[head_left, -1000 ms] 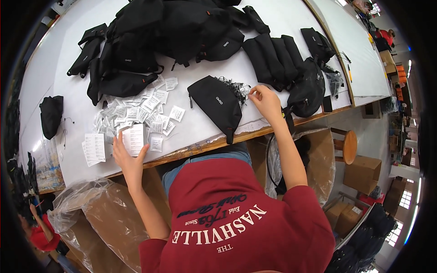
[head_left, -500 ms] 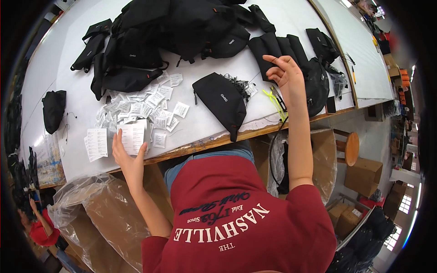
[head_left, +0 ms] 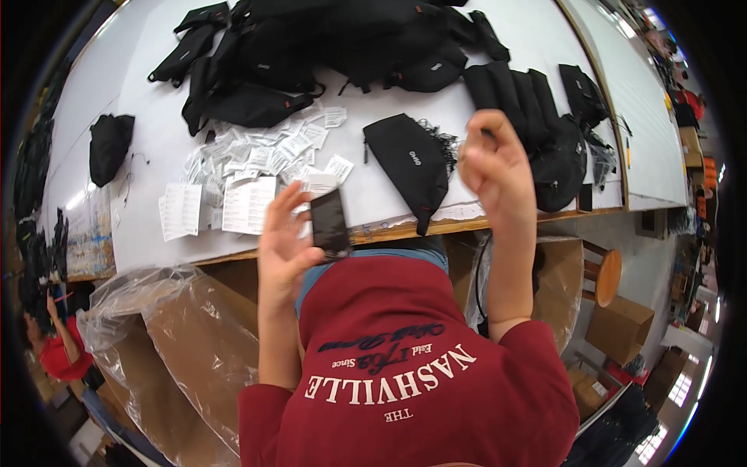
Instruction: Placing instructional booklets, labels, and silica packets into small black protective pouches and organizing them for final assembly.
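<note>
Left of a black pouch [head_left: 412,167], the person's left hand [head_left: 282,233], half curled, grips a dark flat rectangle [head_left: 330,223] by its side, apparently leaving its face uncovered. Right of the pouch, the right hand [head_left: 498,156] is loosely bent; whether it holds the small dark object [head_left: 488,133] at its fingers cannot be told. White packets [head_left: 253,158] and printed cards [head_left: 246,205] lie left of the pouch, likely for easy reach. The white desk [head_left: 148,198] carries heaped black bags [head_left: 334,39] beyond it; a wooden stool [head_left: 609,278] stands well right in the workroom.
</note>
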{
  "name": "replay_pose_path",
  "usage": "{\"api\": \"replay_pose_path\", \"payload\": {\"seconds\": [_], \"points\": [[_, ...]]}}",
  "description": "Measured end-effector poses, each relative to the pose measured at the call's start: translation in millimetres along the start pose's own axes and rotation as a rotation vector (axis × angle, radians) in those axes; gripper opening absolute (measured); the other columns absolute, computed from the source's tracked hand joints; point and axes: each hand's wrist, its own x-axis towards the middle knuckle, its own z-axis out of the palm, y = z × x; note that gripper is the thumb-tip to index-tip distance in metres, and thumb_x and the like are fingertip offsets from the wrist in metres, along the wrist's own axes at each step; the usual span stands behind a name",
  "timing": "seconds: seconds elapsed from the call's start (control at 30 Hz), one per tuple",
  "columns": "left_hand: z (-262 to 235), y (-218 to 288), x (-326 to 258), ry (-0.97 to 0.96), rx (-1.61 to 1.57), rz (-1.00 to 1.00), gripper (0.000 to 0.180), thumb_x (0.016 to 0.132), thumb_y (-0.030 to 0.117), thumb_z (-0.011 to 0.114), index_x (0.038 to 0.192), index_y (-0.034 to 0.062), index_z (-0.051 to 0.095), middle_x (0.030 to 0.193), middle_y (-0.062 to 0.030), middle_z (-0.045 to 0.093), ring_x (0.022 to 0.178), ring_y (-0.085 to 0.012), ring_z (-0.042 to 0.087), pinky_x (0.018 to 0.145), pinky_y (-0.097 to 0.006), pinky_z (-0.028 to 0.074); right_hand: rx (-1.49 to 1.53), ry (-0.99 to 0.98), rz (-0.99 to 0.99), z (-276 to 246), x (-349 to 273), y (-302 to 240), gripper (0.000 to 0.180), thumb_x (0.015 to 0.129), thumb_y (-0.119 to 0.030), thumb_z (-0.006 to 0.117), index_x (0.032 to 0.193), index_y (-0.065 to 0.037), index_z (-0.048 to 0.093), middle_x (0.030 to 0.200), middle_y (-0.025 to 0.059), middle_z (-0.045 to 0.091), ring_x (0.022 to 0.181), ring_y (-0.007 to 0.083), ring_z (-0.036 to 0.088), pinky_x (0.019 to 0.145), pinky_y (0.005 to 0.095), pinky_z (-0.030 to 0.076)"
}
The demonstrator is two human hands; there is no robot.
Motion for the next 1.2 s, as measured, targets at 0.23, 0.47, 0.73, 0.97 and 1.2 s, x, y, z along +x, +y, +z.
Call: {"api": "replay_pose_path", "payload": {"seconds": [0.23, 0.47, 0.73, 0.97, 1.2], "points": [[32, -15, 0, -0.263, 0.022, -0.075, 0.055, 0.073, -0.001, 0.072, 0.123, -0.0008, 0.049, 0.116, -0.0071, 0.044, 0.11, -0.016, 0.048, 0.092, -0.029, 0.043, -0.065, -0.11, 0.072, 37, -35, 35, 0.028, 0.085, 0.0, 0.058, 0.112, -0.004, 0.052, 0.075, 0.0025, 0.058, 0.068, 0.0073, 0.055, 0.062, 0.0201, 0.043], [46, -6, -8, -0.098, 0.253, 0.111, 0.019, 0.081, -0.004, 0.066, 0.097, -0.0015, 0.058, 0.095, -0.0045, 0.054, 0.086, -0.0104, 0.056, 0.08, -0.024, 0.045, -0.588, -0.058, -0.399, 51, -40, 45, 0.023, 0.077, 0.007, 0.059, 0.098, -0.003, 0.06, 0.073, 0.0025, 0.059, 0.061, 0.0077, 0.054, 0.056, 0.0222, 0.044], [51, -4, -14, 0.011, 0.472, 0.245, 0.021, 0.074, -0.007, 0.068, 0.093, -0.0008, 0.062, 0.085, -0.004, 0.058, 0.076, -0.0095, 0.056, 0.071, -0.022, 0.044, -0.673, -0.118, -0.529, 53, -39, 51, 0.028, 0.074, 0.008, 0.063, 0.1, -0.002, 0.058, 0.072, 0.004, 0.059, 0.057, 0.0109, 0.053, 0.052, 0.0231, 0.044], [52, -2, -11, -0.04, 0.657, 0.489, 0.027, 0.067, -0.009, 0.07, 0.091, 0.0031, 0.067, 0.08, -0.0054, 0.059, 0.068, -0.0129, 0.058, 0.063, -0.022, 0.045, -0.585, -0.085, -0.404, 51, -44, 52, 0.03, 0.079, 0.007, 0.064, 0.105, 0.001, 0.05, 0.077, 0.0053, 0.06, 0.066, 0.0101, 0.058, 0.059, 0.0222, 0.045], [36, 6, -6, -0.299, 0.284, 0.2, 0.011, 0.085, 0.01, 0.066, 0.091, 0.0001, 0.066, 0.085, -0.005, 0.058, 0.076, -0.0117, 0.057, 0.07, -0.022, 0.044, -0.615, -0.251, -0.162, 36, -46, 36, 0.009, 0.081, -0.001, 0.068, 0.087, 0.0, 0.061, 0.075, 0.0046, 0.061, 0.061, 0.0117, 0.057, 0.056, 0.0229, 0.045]]}}
